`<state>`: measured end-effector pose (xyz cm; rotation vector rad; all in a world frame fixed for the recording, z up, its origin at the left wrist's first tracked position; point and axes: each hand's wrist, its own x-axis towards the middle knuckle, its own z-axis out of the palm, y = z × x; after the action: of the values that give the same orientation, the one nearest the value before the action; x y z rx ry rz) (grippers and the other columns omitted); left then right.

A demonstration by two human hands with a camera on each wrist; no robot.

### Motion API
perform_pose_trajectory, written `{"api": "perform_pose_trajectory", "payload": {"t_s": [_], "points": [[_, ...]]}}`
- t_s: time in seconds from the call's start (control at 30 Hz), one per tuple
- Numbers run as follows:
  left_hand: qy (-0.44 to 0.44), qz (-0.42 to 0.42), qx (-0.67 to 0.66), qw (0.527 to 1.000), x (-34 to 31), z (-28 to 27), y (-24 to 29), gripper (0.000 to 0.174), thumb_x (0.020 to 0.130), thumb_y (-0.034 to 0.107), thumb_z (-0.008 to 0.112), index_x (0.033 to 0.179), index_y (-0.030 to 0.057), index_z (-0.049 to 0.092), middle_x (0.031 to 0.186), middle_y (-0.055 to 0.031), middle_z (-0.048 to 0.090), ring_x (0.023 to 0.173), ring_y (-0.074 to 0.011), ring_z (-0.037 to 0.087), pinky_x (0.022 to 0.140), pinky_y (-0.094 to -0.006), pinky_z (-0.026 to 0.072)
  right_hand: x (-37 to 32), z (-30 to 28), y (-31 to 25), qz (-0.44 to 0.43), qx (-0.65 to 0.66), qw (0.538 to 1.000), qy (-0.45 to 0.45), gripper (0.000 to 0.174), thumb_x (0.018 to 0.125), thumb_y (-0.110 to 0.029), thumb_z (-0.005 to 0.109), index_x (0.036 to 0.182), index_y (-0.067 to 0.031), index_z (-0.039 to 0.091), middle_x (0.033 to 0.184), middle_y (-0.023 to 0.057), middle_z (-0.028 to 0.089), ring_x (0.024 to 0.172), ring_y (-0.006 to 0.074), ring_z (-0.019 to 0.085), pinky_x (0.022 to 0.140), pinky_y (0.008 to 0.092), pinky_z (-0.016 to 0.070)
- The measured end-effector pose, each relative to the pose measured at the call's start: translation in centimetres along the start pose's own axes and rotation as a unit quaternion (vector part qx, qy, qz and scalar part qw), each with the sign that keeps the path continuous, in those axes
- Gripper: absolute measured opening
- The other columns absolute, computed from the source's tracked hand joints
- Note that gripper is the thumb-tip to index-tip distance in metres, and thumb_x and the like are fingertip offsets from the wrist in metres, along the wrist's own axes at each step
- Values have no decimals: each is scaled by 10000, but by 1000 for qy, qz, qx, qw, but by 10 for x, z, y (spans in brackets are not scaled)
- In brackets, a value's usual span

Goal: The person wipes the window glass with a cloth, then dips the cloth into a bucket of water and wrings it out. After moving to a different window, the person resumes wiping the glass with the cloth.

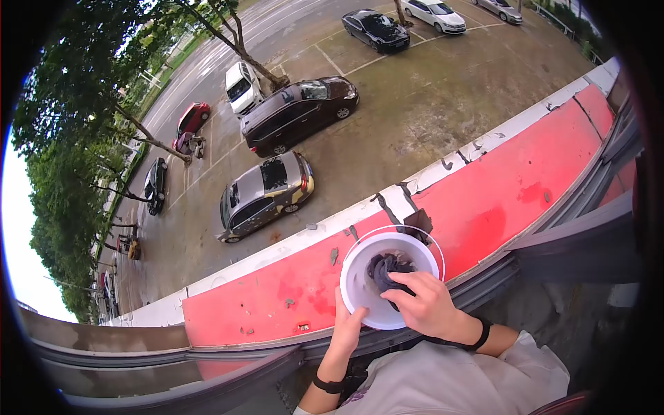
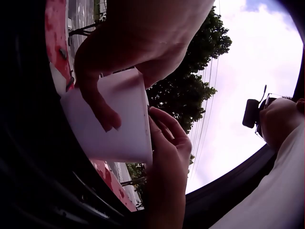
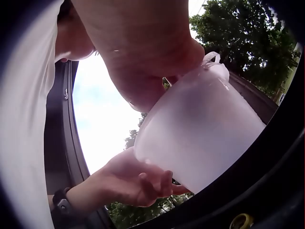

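Note:
A white plastic bucket [image 1: 357, 299] with a thin handle is held over the window sill, and its open top faces up in the head view. My left hand [image 1: 346, 324] grips it from the side. In the left wrist view the thumb lies across the bucket wall [image 2: 128, 124], while the right wrist view has the left hand's fingers [image 3: 148, 188] curled against its lower side. My right hand [image 1: 430, 310] reaches over the rim and pinches a dark wet-looking cloth [image 1: 384, 265], bunched inside the bucket. The bucket wall hides the cloth in both wrist views.
Beyond the dark window frame [image 1: 477, 280] runs a red ledge [image 1: 259, 304] with a white outer edge [image 1: 228, 271] and bits of debris. Far below lies a parking lot with several cars, among them a grey car [image 1: 266, 194], and trees.

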<state>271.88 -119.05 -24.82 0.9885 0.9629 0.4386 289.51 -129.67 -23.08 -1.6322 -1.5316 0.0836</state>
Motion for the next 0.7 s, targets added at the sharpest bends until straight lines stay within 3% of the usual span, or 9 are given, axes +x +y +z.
{"api": "perform_pose_trajectory", "payload": {"t_s": [0.07,0.23,0.33,0.43,0.5,0.53,0.6,0.63,0.7], "points": [[-27,-4,25,999,-4,0,1,749,831,-24,512,1531,72,263,1317,-126,473,1206,-223,510,895,-339,529,1,-3,-2,4,-19,1000,-9,334,705,-12,706,1018,-118,749,1164,105,667,944,290,675,794,400,539],[-42,77,71,994,16,-2,-31,674,798,-24,525,1436,59,326,1244,-113,500,1091,-188,541,877,-321,506,5,-14,-17,28,-25,999,16,240,735,-28,751,960,-113,763,1079,106,710,904,309,709,776,409,572],[2,79,67,995,30,-8,-51,628,832,-3,528,1431,53,346,1228,-120,518,1090,-196,547,877,-322,508,-2,-13,-20,46,-33,998,23,198,778,-30,748,959,-110,755,1055,91,711,892,303,707,777,402,574],[8,159,114,981,22,6,-41,543,898,57,551,1413,42,379,1232,-129,537,1088,-204,552,889,-326,503,-10,-6,-11,46,-33,998,36,198,819,-40,712,1005,-108,725,1020,87,677,846,316,688,741,414,564],[-3,49,25,998,-1,17,-12,550,922,93,615,1420,29,388,1268,-147,539,1065,-195,553,886,-339,499,-10,-8,-16,88,-8,996,17,178,844,-14,683,1002,-89,712,984,110,641,834,347,685,716,427,572],[-2,51,23,998,1,11,-17,550,922,93,615,1420,29,388,1268,-147,539,1065,-195,553,886,-339,499,-8,-7,-15,109,-11,994,10,169,854,-7,671,1003,-80,707,984,119,626,830,353,683,708,430,572],[62,179,142,972,14,-4,-27,623,876,94,696,1425,39,407,1264,-153,544,1032,-198,565,875,-360,497,2,-10,-14,111,-15,993,25,159,874,6,647,1005,-65,702,1000,134,598,823,357,676,714,435,567],[64,183,143,971,4,-1,-16,623,876,94,696,1425,39,407,1264,-153,544,1032,-198,565,875,-360,497,11,-13,-14,107,-14,994,27,159,874,6,647,1005,-65,702,1000,134,598,823,357,676,714,435,567],[175,325,323,871,-14,7,12,633,832,98,718,1405,40,455,1322,-165,472,1089,-226,571,886,-335,502,31,-23,-16,53,0,994,94,155,880,-1,645,1006,-69,705,985,132,596,835,354,671,726,438,560]]}}
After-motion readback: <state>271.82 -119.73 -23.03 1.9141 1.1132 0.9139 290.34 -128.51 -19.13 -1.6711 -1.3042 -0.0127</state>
